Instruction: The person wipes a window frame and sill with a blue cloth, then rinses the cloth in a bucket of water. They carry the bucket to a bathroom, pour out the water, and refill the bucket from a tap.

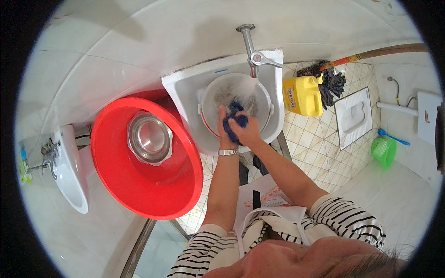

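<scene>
Both of my hands are over a white bucket (211,85) that stands in the sink (185,99). My left hand (223,129), with a metal watch on its wrist, and my right hand (251,131) are closed round a dark blue cloth (236,121), bunched up between them. Part of the cloth hangs toward the bucket's inside. From the wall tap (256,59) above, water sprays down into the bucket, just beyond my fingers. The water in the bucket looks cloudy and greyish.
A large red tub (139,194) with a metal basin (149,137) in it stands left of the sink, near a washbasin (72,171). To the right are a yellow pump jug (303,96), a mop (331,83), a squat toilet (354,118) and a green basket (384,150).
</scene>
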The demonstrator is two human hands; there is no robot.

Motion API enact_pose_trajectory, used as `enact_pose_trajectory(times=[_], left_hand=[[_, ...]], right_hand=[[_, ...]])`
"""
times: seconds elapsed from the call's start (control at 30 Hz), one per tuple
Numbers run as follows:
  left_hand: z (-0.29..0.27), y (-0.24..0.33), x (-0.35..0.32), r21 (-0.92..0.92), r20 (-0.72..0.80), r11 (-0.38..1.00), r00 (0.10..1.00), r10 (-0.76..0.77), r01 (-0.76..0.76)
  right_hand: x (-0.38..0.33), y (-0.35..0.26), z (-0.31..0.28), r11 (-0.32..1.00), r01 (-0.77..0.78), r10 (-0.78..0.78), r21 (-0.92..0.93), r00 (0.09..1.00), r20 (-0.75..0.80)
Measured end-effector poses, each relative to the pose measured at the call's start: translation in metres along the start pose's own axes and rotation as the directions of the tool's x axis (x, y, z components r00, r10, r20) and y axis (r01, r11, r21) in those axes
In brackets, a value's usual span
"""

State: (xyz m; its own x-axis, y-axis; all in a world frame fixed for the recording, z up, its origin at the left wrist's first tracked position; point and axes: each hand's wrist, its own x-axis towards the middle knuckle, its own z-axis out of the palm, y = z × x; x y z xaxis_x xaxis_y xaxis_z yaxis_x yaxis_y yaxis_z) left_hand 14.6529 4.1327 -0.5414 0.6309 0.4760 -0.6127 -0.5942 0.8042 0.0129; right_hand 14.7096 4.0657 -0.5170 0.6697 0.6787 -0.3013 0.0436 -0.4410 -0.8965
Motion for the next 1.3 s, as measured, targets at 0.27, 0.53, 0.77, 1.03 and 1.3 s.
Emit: enact_pose_trajectory(times=[0.27, 0.53, 0.77, 1.03, 1.3], left_hand=[[-0.013, -0.009, -0.007, 0.977, 0.015, 0.193, 0.935, 0.355, -0.089], [-0.011, -0.006, -0.045, 0.888, -0.009, 0.440, 0.951, 0.310, -0.135], [-0.098, 0.027, -0.037, 0.936, -0.081, 0.340, 0.883, 0.463, -0.092], [-0.118, 0.023, -0.081, 0.809, -0.246, 0.587, 0.901, 0.358, -0.013], [-0.091, 0.005, -0.070, 0.378, -0.359, 0.917, 0.933, 0.018, 0.128]], right_hand=[[0.068, 0.078, -0.023, 0.806, -0.076, 0.143, -0.586, 0.987, 0.069], [0.040, -0.009, -0.055, 0.985, 0.093, -0.171, 0.146, 0.635, 0.753], [0.120, 0.126, 0.001, 0.515, 0.089, 0.297, -0.853, 0.914, 0.275], [0.116, 0.215, 0.044, 0.428, 0.185, 0.351, -0.884, 0.868, 0.352], [0.043, 0.025, -0.025, 0.803, 0.164, 0.055, -0.573, 0.937, 0.345]])
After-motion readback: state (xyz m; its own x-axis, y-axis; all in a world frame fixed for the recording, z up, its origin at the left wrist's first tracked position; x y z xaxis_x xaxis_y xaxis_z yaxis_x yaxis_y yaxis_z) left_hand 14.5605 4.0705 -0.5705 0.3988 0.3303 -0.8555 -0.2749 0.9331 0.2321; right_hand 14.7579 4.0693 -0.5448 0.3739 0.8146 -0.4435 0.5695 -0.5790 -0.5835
